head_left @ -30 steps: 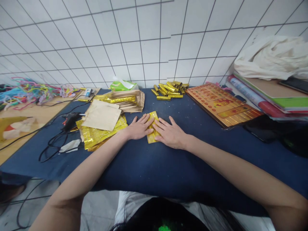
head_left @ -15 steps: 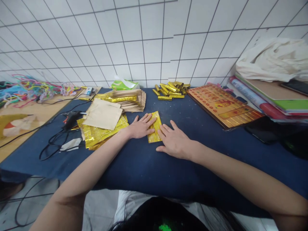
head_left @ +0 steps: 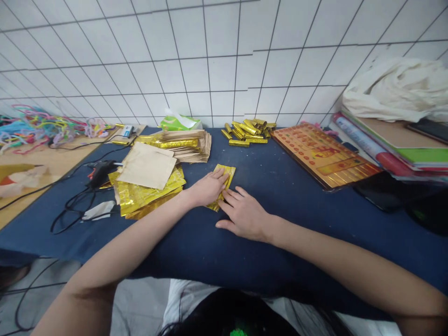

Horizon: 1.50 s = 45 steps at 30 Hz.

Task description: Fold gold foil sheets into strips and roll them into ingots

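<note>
A folded piece of gold foil paper [head_left: 228, 171] lies tilted on the blue cloth in front of me. My left hand [head_left: 209, 187] rests on top of it with fingers stretched out, covering much of its middle. Along the paper's right edge, the fingertips of my right hand [head_left: 245, 214] touch it, fingers extended and thumb apart. Left of my hands is a pile of gold foil sheets [head_left: 147, 190] with a plain beige sheet [head_left: 149, 165] on top. Behind that pile sits a stack of brownish paper [head_left: 196, 144].
Rolled gold tubes [head_left: 250, 130] are heaped near the tiled wall. A black glue gun [head_left: 103, 173] and its cable lie at left, near colourful pipe cleaners [head_left: 52, 128]. On the right are an orange-gold printed pack [head_left: 322, 154], stacked folders and a white cloth [head_left: 399, 91].
The folded gold paper has turned clockwise, its top now leaning right. My right hand has shifted slightly left and toward me, and my left hand covers more of the paper.
</note>
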Motion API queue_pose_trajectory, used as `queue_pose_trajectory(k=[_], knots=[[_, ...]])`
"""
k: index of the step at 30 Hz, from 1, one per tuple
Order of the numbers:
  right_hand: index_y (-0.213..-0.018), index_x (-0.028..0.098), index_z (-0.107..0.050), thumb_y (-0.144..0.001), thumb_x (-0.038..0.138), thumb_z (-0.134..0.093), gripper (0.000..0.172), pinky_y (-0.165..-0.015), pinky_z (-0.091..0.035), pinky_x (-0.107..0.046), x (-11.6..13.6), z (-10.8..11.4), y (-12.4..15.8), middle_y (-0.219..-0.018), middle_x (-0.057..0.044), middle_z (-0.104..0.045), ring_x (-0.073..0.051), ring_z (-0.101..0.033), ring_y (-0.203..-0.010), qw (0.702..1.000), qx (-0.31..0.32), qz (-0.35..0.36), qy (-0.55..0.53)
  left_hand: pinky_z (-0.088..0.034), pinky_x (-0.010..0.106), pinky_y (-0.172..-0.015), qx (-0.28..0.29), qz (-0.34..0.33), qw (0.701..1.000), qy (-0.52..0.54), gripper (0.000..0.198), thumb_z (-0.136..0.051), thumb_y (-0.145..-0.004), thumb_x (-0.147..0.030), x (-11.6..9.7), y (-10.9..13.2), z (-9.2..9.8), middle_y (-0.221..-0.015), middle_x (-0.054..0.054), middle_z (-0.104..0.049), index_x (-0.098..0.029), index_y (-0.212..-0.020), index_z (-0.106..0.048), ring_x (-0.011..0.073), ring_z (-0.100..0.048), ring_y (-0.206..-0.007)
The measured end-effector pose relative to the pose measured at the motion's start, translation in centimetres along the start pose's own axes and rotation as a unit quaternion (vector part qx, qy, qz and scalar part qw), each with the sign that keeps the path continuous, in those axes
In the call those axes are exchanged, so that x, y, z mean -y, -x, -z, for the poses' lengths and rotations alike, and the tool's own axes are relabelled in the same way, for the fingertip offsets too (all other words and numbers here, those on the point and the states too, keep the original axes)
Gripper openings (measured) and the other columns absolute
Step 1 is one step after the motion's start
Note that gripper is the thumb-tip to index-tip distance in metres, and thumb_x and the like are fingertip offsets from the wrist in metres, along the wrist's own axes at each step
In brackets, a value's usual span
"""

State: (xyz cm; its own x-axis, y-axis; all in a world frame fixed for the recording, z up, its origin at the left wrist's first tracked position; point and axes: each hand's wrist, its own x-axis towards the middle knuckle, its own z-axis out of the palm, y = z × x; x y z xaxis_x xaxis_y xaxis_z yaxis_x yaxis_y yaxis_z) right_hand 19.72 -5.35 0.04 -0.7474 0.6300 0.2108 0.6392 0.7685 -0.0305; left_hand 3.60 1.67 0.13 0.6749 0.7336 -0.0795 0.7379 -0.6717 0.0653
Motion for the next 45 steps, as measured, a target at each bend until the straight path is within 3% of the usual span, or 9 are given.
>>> queue_pose_trajectory(k=[4,7,10,13,19,29,34,38,45], knots=[[-0.104,0.014,-0.062,-0.091,0.037,-0.037,0.036,-0.092,-0.039,-0.040,-1.1,0.5,-0.3,-0.102,-0.010,-0.067,-0.021,-0.060,-0.097,0.991,-0.047,-0.008,-0.122,-0.022,0.039,-0.107,-0.022,-0.001,1.000,0.018,0.051,-0.026,-0.092,-0.027,-0.1,0.8,-1.2,-0.145,0.019,-0.022,-0.003,-0.137,-0.025,0.0235,-0.015,-0.136],[-0.123,0.011,-0.050,-0.090,0.040,-0.035,0.046,-0.100,-0.032,-0.042,-2.1,0.1,-1.1,-0.127,-0.014,-0.053,-0.023,-0.044,-0.121,0.985,-0.089,-0.025,-0.146,-0.017,0.042,-0.109,-0.019,-0.003,1.000,-0.006,0.056,-0.025,-0.092,-0.038,-0.1,1.0,-1.8,-0.146,0.019,-0.019,-0.005,-0.137,-0.024,0.0246,-0.013,-0.136],[-0.138,0.005,-0.025,-0.085,0.058,-0.031,0.075,-0.106,-0.019,-0.050,-3.0,-0.8,-1.6,-0.145,-0.020,-0.024,-0.027,-0.018,-0.135,0.991,-0.003,-0.032,-0.133,-0.014,0.044,-0.109,-0.014,-0.008,0.999,-0.028,0.062,-0.022,-0.091,-0.046,0.0,0.8,-2.2,-0.146,0.019,-0.016,-0.006,-0.138,-0.023,0.0259,-0.010,-0.136],[-0.141,0.005,-0.016,-0.083,0.065,-0.021,0.083,-0.106,-0.013,-0.054,-4.2,-1.6,-1.6,-0.146,-0.019,-0.015,-0.028,-0.013,-0.136,0.989,0.075,-0.048,-0.115,-0.015,0.043,-0.109,-0.019,-0.005,0.999,-0.032,0.069,-0.021,-0.089,-0.051,0.0,0.7,-2.3,-0.146,0.021,-0.014,-0.004,-0.139,-0.018,0.0265,-0.008,-0.137],[-0.142,0.010,-0.016,-0.082,0.068,-0.016,0.083,-0.105,-0.011,-0.058,-6.2,-1.6,-1.4,-0.147,-0.016,-0.018,-0.030,-0.013,-0.135,0.990,0.096,-0.079,-0.071,-0.010,0.045,-0.109,-0.030,-0.016,0.999,-0.023,0.074,-0.018,-0.088,-0.055,0.0,1.3,-2.1,-0.148,0.019,-0.009,-0.004,-0.140,-0.012,0.0250,-0.002,-0.137],[-0.139,0.009,-0.024,-0.084,0.064,-0.016,0.078,-0.105,-0.012,-0.059,-6.0,-1.4,-1.4,-0.146,-0.016,-0.021,-0.028,-0.015,-0.135,0.990,0.107,-0.080,-0.047,-0.006,0.047,-0.109,0.036,-0.057,0.998,0.008,0.093,-0.027,-0.076,-0.073,-1.7,8.3,-1.5,-0.148,0.016,-0.009,-0.009,-0.142,-0.011,0.0267,-0.005,-0.137],[-0.140,0.011,-0.023,-0.084,0.064,-0.018,0.077,-0.104,-0.012,-0.059,-6.7,-1.2,-1.4,-0.146,-0.014,-0.022,-0.029,-0.015,-0.135,0.989,0.108,-0.076,-0.069,-0.004,0.049,-0.109,0.042,-0.040,0.998,0.015,0.094,-0.031,-0.073,-0.074,-2.1,9.3,-1.4,-0.149,0.015,-0.008,-0.015,-0.143,-0.007,0.0277,-0.005,-0.137],[-0.140,0.009,-0.023,-0.085,0.063,-0.017,0.078,-0.105,-0.010,-0.057,-5.3,-0.1,-1.7,-0.146,-0.016,-0.021,-0.029,-0.016,-0.135,0.990,0.089,-0.081,-0.078,-0.005,0.049,-0.109,0.040,-0.045,0.998,0.016,0.094,-0.030,-0.074,-0.074,-2.2,9.2,-1.4,-0.149,0.015,-0.010,-0.013,-0.142,-0.008,0.0277,-0.005,-0.137],[-0.140,0.007,-0.020,-0.083,0.067,-0.019,0.083,-0.109,-0.008,-0.046,-0.7,-0.7,-3.1,-0.147,-0.016,-0.016,-0.024,-0.010,-0.137,0.977,0.122,0.085,-0.151,-0.006,0.052,-0.108,0.015,-0.046,0.999,0.015,0.092,-0.035,-0.073,-0.073,-2.2,9.1,-1.7,-0.145,0.018,-0.024,-0.012,-0.140,-0.022,0.0325,-0.007,-0.136]])
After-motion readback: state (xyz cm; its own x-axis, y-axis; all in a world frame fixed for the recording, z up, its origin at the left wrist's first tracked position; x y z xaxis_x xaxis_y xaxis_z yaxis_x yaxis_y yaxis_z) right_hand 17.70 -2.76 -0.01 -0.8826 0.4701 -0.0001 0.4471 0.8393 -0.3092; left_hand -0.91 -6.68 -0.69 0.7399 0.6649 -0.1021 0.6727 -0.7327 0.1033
